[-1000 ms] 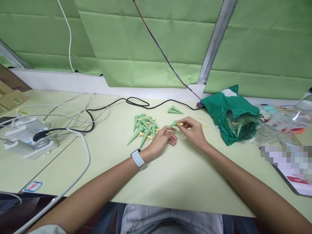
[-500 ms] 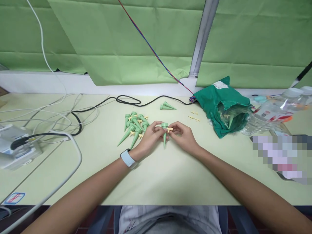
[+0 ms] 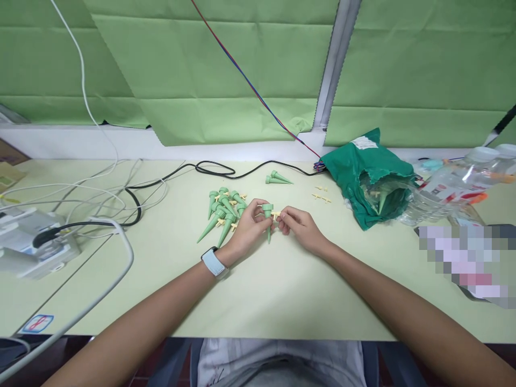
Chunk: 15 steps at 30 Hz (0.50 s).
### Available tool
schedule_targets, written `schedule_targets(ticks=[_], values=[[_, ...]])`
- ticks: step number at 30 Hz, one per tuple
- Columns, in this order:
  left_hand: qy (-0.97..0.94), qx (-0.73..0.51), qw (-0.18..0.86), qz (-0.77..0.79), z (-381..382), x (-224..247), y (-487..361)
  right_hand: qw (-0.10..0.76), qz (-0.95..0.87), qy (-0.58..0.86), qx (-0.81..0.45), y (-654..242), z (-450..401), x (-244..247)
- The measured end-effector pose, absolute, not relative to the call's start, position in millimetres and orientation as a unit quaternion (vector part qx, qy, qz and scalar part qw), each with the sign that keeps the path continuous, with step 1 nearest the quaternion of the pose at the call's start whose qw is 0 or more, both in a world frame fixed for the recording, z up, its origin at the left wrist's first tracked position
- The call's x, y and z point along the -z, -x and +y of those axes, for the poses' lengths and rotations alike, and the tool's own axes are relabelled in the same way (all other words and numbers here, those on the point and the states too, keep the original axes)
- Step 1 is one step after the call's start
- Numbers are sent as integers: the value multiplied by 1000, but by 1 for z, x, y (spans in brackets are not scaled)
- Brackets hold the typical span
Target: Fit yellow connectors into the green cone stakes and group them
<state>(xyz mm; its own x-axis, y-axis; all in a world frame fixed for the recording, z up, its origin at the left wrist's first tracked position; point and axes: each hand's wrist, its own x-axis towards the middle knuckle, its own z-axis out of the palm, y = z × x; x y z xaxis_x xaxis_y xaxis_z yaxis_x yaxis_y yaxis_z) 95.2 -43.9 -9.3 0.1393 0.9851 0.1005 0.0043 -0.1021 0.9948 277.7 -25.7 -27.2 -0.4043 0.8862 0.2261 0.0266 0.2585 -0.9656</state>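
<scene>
My left hand [image 3: 253,223] is closed around a green plastic watering spike [image 3: 268,208], which points tip down just above the table. A small yellow valve [image 3: 276,215] sits at the spike's right side, and the fingertips of my right hand [image 3: 299,226] pinch its outer end. Whether the valve is seated in the spike or only touching it, I cannot tell. Beside my left hand lies a pile of green spikes [image 3: 223,207], several with yellow valves on them. Farther back, two green spikes [image 3: 280,178] lie together, and several loose yellow valves [image 3: 321,198] rest to their right.
An open green bag [image 3: 371,156] with a spike inside stands at the right, next to clear plastic bottles [image 3: 455,183]. A black cable [image 3: 258,167] runs along the back. White cables and a power strip [image 3: 36,242] occupy the left.
The spike in my left hand has shifted slightly left. My right-hand fingers have drawn closer together at the outer end of the valve. The camera view has turned slightly.
</scene>
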Motion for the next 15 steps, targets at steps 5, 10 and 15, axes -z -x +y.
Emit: schedule_targets(ticks=[5, 10, 15], values=[[-588, -473, 499, 426, -47, 6, -95, 401, -708, 357, -458, -278, -27, 26], [-549, -481, 537, 423, -49, 2, -97, 394, -701, 320, -501, -280, -25, 28], [-573, -480, 517, 417, -46, 3, -95, 392, -684, 328, -521, -281, -24, 27]])
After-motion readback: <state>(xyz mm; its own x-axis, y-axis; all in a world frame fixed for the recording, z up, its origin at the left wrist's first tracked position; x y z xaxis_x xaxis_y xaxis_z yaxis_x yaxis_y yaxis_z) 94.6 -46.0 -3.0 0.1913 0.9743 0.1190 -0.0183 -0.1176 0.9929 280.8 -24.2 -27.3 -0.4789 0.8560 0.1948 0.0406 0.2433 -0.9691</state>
